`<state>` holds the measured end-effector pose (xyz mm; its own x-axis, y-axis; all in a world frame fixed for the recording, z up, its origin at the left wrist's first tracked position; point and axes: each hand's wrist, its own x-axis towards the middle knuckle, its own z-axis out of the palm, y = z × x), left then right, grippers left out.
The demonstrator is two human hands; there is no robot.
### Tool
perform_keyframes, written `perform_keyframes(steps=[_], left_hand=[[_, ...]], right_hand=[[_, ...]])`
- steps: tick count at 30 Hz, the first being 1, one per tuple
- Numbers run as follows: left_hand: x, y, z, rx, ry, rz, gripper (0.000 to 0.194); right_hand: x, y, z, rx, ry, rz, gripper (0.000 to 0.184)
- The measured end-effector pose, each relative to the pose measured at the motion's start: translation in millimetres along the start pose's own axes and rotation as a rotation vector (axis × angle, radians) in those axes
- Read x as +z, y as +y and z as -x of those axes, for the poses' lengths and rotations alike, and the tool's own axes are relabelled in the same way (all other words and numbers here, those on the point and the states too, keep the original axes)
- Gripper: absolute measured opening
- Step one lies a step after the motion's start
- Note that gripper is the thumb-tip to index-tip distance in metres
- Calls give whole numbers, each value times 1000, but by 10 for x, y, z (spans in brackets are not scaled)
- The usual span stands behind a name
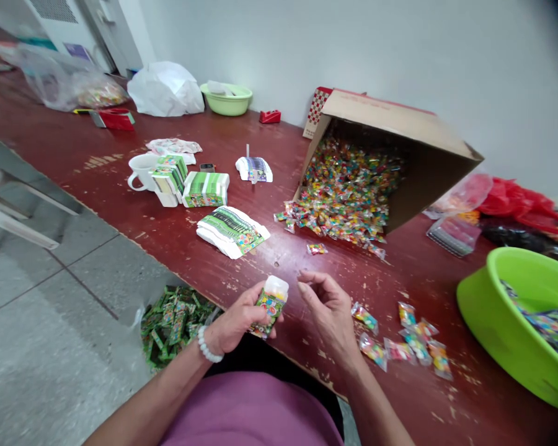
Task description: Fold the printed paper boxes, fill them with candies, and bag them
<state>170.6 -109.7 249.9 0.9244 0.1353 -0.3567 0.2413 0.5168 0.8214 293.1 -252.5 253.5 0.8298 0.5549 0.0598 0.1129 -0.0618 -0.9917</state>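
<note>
My left hand (pixel 242 316), with a pale bead bracelet at the wrist, is closed around a small green printed candy box (pixel 270 305). The box's white top flap stands up, and something yellowish shows at its mouth. Just to the right, my right hand (pixel 328 306) hovers over the table edge, its fingers curled and thumb a little apart from the forefinger, with nothing visible between them. Several wrapped candy packets (pixel 413 341) lie beside my right hand. One candy packet (pixel 317 249) lies alone beyond it. A fanned stack of flat green cartons (pixel 232 230) rests beyond my left hand.
A tipped cardboard box (pixel 413 124) spills wrapped candies (pixel 348 192) onto the red table (pixel 167 235). A green basin (pixel 493 310) stands at right. Bundled cartons (pixel 207 189) and a white mug (pixel 142 172) sit at left. Filled green boxes (pixel 177 322) lie in a container below the table edge.
</note>
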Motion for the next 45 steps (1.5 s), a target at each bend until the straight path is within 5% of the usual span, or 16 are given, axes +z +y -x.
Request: perform_keyframes(steps=[3,7,14,19,23,28,34,39,45], left_hand=[[-4,14,-19,-9,70,146,35],[3,10,-58,-33,117,280,48],[38,-73,-28,131,278,152,45],[43,-117,-5,128,254,101,51],[30,-110,5,135,242,57,45],[32,-66,34,84,147,137,42],[35,-42,21,-29,142,241,34],[59,-40,21,71,189,126,26],[72,-88,43,79,248,88,49]], right_hand=[[32,33,48,1,2,-34,18],[144,56,135,-41,-125,-76,13],[190,42,123,-11,-224,-3,15],[213,96,63,161,-224,-109,20],[225,96,32,167,-230,-141,42],[179,52,58,57,-327,-102,14],[137,-57,66,-264,-392,203,10],[210,-24,72,-43,-303,75,17],[219,-24,61,-45,-351,152,14]])
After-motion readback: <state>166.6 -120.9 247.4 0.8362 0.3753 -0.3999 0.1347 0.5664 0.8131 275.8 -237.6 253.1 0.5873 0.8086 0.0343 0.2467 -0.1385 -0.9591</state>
